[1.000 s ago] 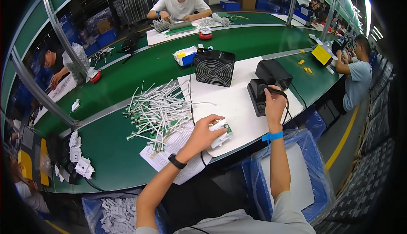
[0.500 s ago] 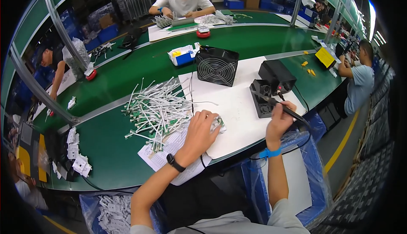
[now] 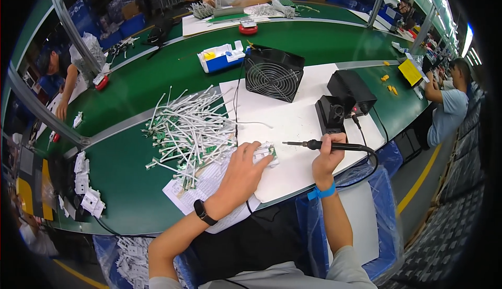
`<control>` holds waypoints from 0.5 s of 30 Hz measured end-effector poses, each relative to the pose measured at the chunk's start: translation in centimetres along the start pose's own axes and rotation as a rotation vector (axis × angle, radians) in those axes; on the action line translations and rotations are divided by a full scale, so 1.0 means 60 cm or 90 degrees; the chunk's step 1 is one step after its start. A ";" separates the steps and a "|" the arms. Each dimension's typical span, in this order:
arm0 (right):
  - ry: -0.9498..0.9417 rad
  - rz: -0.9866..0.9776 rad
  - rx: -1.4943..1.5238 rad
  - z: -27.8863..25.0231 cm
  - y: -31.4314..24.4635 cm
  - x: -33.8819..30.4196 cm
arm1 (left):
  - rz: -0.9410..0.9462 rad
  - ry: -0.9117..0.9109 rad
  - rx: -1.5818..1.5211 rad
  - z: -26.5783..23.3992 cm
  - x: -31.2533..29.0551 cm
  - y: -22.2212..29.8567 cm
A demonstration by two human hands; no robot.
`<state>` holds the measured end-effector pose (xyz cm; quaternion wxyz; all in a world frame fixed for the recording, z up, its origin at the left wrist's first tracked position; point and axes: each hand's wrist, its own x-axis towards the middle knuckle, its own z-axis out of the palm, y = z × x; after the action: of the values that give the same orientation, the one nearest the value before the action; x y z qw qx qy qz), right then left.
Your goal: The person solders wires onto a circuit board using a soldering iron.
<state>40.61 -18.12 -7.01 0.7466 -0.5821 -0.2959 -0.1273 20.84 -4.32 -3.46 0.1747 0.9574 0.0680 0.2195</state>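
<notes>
Near the centre of the frame, the left hand (image 3: 243, 165) holds a white plastic part (image 3: 266, 154) over a white sheet (image 3: 293, 175), fingers curled; right of centre, the right hand (image 3: 327, 158) grips a soldering iron (image 3: 314, 144), its tip near the part

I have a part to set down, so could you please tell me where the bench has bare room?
Mostly bare: the white sheet between the fan and soldering iron; green bench between the wire pile and far-left white housings. Crowded: around the left hand, beside the wire pile and printed paper.
</notes>
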 end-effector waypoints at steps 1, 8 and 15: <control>-0.035 -0.020 -0.005 0.000 -0.001 0.001 | 0.000 -0.005 0.000 0.000 0.000 -0.001; -0.156 -0.011 0.026 0.004 0.000 -0.003 | -0.037 -0.025 -0.069 0.000 -0.001 -0.005; -0.215 -0.021 0.056 0.001 0.005 -0.008 | -0.037 -0.015 -0.065 -0.003 0.003 -0.002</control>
<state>40.36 -18.04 -7.52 0.7089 -0.5569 -0.4320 -0.0272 20.92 -4.11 -3.27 0.2301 0.9475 0.0828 0.2060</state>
